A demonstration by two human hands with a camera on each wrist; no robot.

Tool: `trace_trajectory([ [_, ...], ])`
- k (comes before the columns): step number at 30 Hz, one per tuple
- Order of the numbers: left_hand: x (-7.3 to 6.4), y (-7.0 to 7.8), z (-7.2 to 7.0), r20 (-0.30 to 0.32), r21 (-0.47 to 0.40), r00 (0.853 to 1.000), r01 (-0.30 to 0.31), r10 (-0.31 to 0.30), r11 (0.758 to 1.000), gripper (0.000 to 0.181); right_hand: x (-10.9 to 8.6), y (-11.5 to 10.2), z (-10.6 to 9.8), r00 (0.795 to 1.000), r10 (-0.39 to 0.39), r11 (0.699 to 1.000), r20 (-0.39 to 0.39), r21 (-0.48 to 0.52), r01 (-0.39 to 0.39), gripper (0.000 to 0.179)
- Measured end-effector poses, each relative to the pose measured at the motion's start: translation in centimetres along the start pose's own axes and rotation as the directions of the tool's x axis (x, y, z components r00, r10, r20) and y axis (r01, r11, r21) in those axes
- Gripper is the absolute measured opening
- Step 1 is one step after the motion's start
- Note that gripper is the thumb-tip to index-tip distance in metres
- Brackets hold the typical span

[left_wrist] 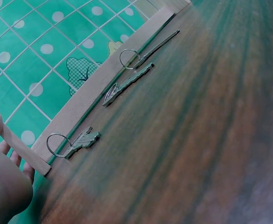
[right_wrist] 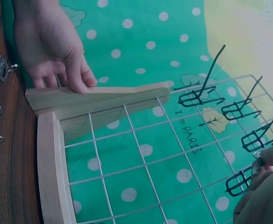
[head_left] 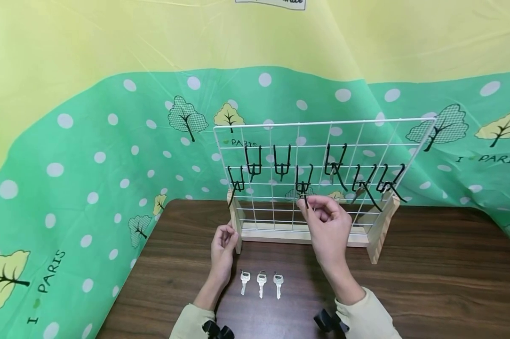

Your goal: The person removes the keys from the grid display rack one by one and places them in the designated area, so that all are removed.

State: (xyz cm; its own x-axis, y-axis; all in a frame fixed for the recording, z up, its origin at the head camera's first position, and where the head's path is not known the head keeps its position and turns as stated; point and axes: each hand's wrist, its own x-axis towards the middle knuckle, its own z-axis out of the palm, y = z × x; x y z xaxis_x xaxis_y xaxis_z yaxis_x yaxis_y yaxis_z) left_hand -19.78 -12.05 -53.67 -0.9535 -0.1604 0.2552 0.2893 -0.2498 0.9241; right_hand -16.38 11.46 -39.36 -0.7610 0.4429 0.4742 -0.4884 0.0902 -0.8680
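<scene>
Tabletop's side edges (head_left: 149, 254) lie well outside rack (head_left: 276, 234) and hands (head_left: 331, 233).

Brown wood table (head_left: 450, 263), three keys (head_left: 261, 278), wood-based wire rack (head_left: 276, 235)

My right hand (head_left: 329, 226) hides most of the metal piece (right_wrist: 256, 161) I pinch, so its full shape I cannot tell; the right wrist view's right edge also crops that hand. My left hand (head_left: 224, 247), on the wooden side (right_wrist: 141, 90), is cut off by the left wrist view's left edge. On my three loose keys (head_left: 261, 285), any markings are too small to read from my head, and the right wrist view's left edge slices one. Behind the black hooks (head_left: 365, 183) at right, small hanging items are partly covered. The top edge cuts a printed label (head_left: 276, 4); the bottom, my sleeves (head_left: 191, 322).
</scene>
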Motion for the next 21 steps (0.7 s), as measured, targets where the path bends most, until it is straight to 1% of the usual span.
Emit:
trace_trajectory([
  [4,0.0,-0.02,0.02,0.005,-0.002,1.0,-0.003,0.003,1.0,0.016,-0.19,-0.14,-0.04,1.0,-0.007,1.0,0.0,0.009,0.007,0.012],
  [10,0.05,0.01,0.0,0.002,-0.002,1.0,0.006,-0.006,1.0,0.026,-0.4,-0.36,-0.14,1.0,-0.023,0.999,0.0,0.029,0.023,0.011],
  [21,0.08,-0.1,0.01,-0.006,-0.005,1.0,0.006,-0.006,1.0,0.028,-0.82,-0.76,-0.51,0.999,-0.044,0.999,0.02,0.009,0.044,0.009],
])
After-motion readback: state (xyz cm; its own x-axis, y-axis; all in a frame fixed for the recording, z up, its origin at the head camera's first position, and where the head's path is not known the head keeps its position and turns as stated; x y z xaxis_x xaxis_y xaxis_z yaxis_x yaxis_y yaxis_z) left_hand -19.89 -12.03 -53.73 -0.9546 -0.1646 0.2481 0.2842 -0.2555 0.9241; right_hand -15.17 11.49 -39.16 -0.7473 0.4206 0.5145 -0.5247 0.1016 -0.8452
